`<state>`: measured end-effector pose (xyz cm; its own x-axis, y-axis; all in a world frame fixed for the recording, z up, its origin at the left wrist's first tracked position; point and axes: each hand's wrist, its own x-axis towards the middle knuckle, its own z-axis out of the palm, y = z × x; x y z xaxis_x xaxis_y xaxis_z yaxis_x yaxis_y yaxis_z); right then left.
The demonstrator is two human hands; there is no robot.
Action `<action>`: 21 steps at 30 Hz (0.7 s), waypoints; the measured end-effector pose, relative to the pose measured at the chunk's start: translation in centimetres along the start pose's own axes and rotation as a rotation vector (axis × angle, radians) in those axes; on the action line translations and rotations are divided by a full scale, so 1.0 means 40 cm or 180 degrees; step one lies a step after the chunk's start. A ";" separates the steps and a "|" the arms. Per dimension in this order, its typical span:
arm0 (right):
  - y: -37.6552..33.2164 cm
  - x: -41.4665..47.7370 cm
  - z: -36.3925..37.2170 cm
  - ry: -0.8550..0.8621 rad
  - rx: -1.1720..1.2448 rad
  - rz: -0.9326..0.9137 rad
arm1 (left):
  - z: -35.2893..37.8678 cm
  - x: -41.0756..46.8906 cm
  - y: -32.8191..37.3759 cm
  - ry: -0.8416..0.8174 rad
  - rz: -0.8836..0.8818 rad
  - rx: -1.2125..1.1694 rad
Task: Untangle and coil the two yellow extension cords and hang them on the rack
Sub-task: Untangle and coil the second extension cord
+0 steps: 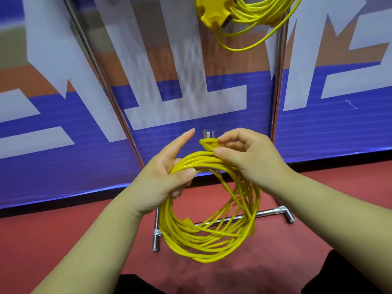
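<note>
two bare forearms show on either side of the yellow coil (180,236), uncovered from the wrists to the lower edge of the view. the left hand (167,172) and the right hand (248,158), both at the top of the coil, are bare as well. the fingernails are short and rounded, seen best on the right thumb (217,151) just above the coil's top strands. below the coil, along the bottom edge, is dark cloth (135,285), near black, with a second patch (347,274) to the coil's lower right. what garment it is cannot be told.
</note>
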<state>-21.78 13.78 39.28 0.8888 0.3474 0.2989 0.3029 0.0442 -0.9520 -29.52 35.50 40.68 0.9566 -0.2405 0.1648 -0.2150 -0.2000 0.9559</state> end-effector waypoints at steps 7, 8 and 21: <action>-0.002 -0.006 -0.006 -0.0906 -0.0617 -0.0156 | 0.008 -0.006 0.003 0.0161 0.0048 -0.0017; -0.005 -0.007 -0.008 -0.0969 -0.0732 -0.0192 | 0.007 -0.007 0.005 0.0180 0.0047 -0.0010; -0.042 0.012 -0.016 -0.0801 -0.0671 -0.0455 | 0.012 -0.002 0.026 0.0875 0.0212 -0.0129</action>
<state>-21.66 13.28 41.05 0.7277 0.5726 0.3776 0.5057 -0.0759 -0.8594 -29.93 34.86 41.56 0.9592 0.0158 0.2822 -0.2766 -0.1530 0.9487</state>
